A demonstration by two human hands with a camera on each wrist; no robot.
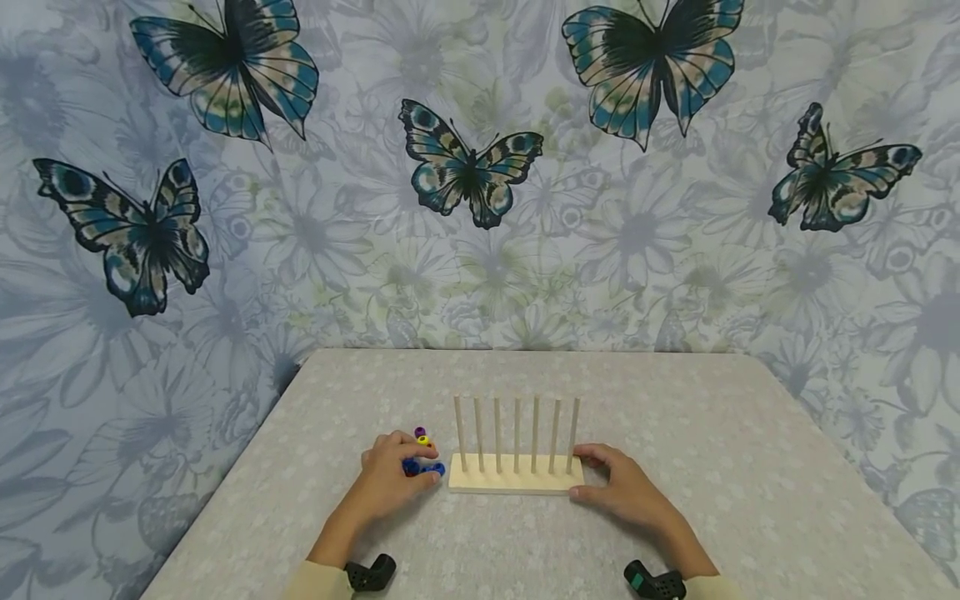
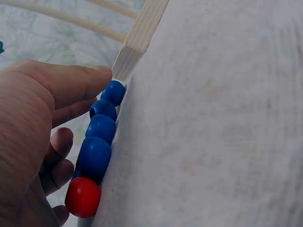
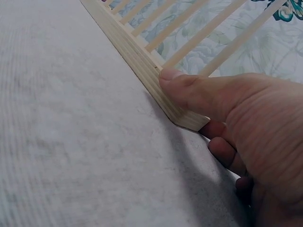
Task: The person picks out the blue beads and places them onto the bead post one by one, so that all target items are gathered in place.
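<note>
A pale wooden peg stand [image 1: 510, 482] sits mid-table, with several thin upright pegs [image 1: 517, 433] in a row and no beads on them. My right hand [image 1: 626, 487] grips the right end of its base, the thumb [image 3: 184, 87] on the front edge and fingers behind. Left of the stand, my left hand [image 1: 386, 477] reaches over small beads, its fingers loosely bent. Several blue beads [image 2: 95, 157] and a red bead [image 2: 83, 197] line up beside that hand, the thumb tip close to the endmost blue one. Beyond its fingers lie a yellow bead [image 1: 423, 440] and a purple bead [image 1: 420, 432].
A light patterned cloth covers the table [image 1: 675, 417]. Behind it hangs a floral backdrop [image 1: 495, 283] with printed butterflies. Black straps with devices [image 1: 371, 573] circle both wrists, below light sleeves.
</note>
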